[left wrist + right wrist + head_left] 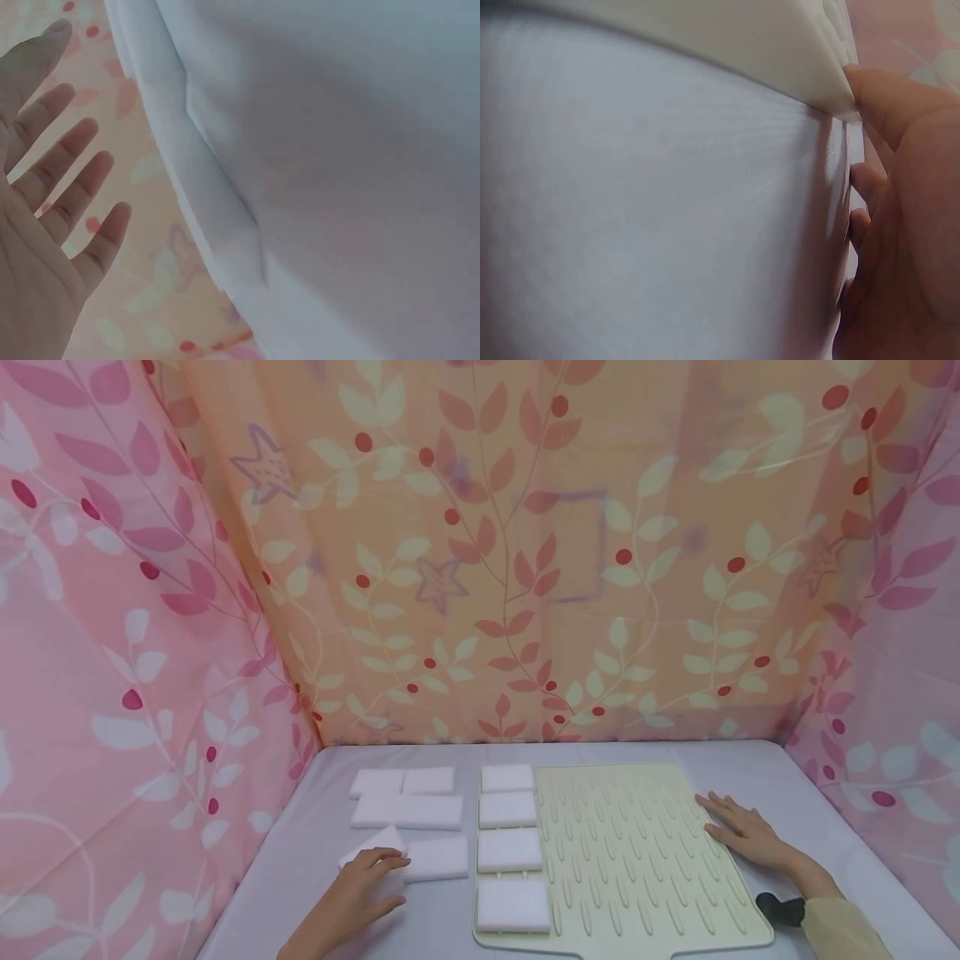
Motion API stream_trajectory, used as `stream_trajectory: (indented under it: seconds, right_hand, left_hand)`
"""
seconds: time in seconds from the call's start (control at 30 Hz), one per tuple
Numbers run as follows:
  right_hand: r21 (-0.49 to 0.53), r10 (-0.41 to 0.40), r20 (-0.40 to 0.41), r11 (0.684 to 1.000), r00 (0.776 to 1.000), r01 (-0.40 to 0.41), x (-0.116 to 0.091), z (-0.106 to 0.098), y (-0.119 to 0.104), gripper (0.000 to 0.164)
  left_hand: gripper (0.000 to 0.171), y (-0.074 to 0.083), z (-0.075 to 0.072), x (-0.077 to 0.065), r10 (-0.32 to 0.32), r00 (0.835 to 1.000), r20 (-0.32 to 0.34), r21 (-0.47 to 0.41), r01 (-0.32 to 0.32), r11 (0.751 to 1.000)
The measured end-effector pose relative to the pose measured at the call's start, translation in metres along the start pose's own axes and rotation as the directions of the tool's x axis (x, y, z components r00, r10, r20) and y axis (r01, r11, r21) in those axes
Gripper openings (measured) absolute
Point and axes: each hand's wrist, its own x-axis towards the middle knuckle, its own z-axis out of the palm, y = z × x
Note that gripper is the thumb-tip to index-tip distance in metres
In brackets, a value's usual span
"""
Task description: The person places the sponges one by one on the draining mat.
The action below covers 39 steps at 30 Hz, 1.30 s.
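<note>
My left hand [351, 893] hovers over the near end of the loose white sponge blocks, by a tilted white sponge [378, 842] and a flat white sponge [438, 858]. In the left wrist view the left hand [37, 262] has spread fingers and nothing in its grasp. A cream ridged mat [622, 852] lies flat, with a column of white sponges [512, 906] along its left side. At the mat's right edge rests my right hand [753, 842]. The right wrist view shows the right thumb [877, 94] against the mat's edge, the other fingers below it.
More white sponges [408, 810] lie left of the mat on the white-covered table [277, 893]. A black object [780, 910] sits at the right wrist. Leaf-patterned curtains [525, 568] close in the back and both sides.
</note>
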Motion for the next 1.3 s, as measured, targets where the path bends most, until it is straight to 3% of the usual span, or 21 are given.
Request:
stream_trajectory:
  seconds: [0.2,0.47,0.57,0.77,1.0,1.3]
  right_hand:
    - [0.001,0.011,0.003,1.0,1.0,-0.011,0.0,0.002,0.003,0.057]
    - [0.011,0.038,0.018,0.999,0.999,-0.038,0.001,0.002,0.003,0.059]
    - [0.007,0.044,0.02,0.999,0.999,-0.044,0.001,0.002,0.002,0.059]
    - [0.001,0.046,0.019,0.999,0.999,-0.046,0.001,0.002,0.003,0.06]
    - [0.003,0.047,0.022,0.999,0.999,-0.047,0.001,0.002,0.003,0.06]
    - [0.004,0.029,0.013,1.0,0.999,-0.03,0.001,0.002,0.005,0.058]
  left_hand:
    - [0.052,-0.02,-0.007,-0.014,-0.146,0.989,-0.038,0.01,0.147,0.989]
    - [0.063,-0.044,-0.008,-0.035,-0.228,0.967,-0.116,0.065,0.236,0.969]
    - [0.066,-0.049,-0.008,-0.039,-0.275,0.955,-0.107,0.07,0.283,0.956]
    - [0.067,-0.053,-0.013,-0.042,-0.371,0.929,-0.007,0.022,0.371,0.928]
    - [0.062,-0.054,-0.01,-0.043,-0.343,0.939,-0.034,0.001,0.343,0.939]
    - [0.061,-0.053,-0.01,-0.036,-0.377,0.926,0.033,-0.053,0.378,0.924]
